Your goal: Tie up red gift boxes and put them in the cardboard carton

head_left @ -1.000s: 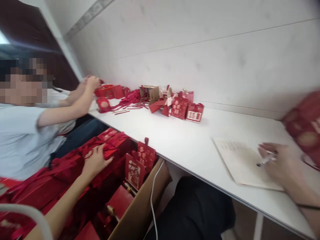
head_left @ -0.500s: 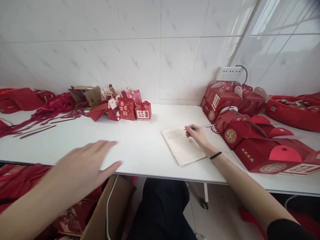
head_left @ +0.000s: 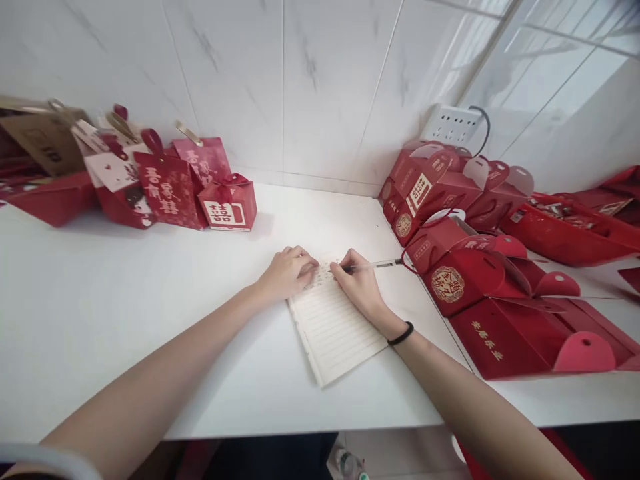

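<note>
A lined notebook (head_left: pixel 343 327) lies open and tilted on the white table, with handwriting near its top. My right hand (head_left: pixel 359 283) is closed around a pen (head_left: pixel 377 265), its tip at the written lines. A black band circles the right wrist. My left hand (head_left: pixel 287 272) rests on the notebook's upper left edge, fingers curled together beside the writing; whether anything is under them is hidden.
Red gift boxes (head_left: pixel 450 283) are piled close to my right arm, with a red basin (head_left: pixel 560 227) beyond. Small red boxes (head_left: pixel 227 203) and bags line the back left. A power strip (head_left: pixel 451 125) leans on the tiled wall. A bottle (head_left: pixel 350 463) shows below the table (head_left: pixel 240 400).
My left hand has come from the left, where it was spread in the air, onto the notebook. The view has moved closer to the table. The pen is still in my right hand.
</note>
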Tool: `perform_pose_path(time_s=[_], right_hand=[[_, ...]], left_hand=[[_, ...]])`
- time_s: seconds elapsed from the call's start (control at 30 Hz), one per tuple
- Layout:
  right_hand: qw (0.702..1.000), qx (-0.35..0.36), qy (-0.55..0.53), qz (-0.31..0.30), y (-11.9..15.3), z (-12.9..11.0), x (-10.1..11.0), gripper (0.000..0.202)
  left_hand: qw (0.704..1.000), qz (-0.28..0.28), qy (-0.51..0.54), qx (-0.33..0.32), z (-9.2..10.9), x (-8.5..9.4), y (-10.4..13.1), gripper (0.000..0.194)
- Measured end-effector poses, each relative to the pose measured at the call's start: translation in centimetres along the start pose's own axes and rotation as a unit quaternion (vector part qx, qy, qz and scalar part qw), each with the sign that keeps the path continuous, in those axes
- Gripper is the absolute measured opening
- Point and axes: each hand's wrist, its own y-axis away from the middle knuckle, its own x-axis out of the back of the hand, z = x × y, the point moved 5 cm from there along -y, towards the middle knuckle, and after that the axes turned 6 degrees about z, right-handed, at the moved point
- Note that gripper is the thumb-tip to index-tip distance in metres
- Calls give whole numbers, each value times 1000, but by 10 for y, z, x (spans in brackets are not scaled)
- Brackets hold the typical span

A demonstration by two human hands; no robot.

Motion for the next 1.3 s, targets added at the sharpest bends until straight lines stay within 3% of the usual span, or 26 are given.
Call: perform_pose_path(time_s=[0.1,0.33,0.67,1.3], right_hand=[[1000,9,-8,-9,2,-5,-1,30],[997,-70,14,-38,2,2,-1,28],[994,-51,82,-44,2,1,-2,30],[994,-45,92,-27,1,1,0,24]], left_hand=[[1000,7,-4,2,-2,0,1,22],[999,14,31,21,-1,-1,0,21],[999,13,25,32,1,0,0,22],[999,15,31,34,0,-1,1,21]])
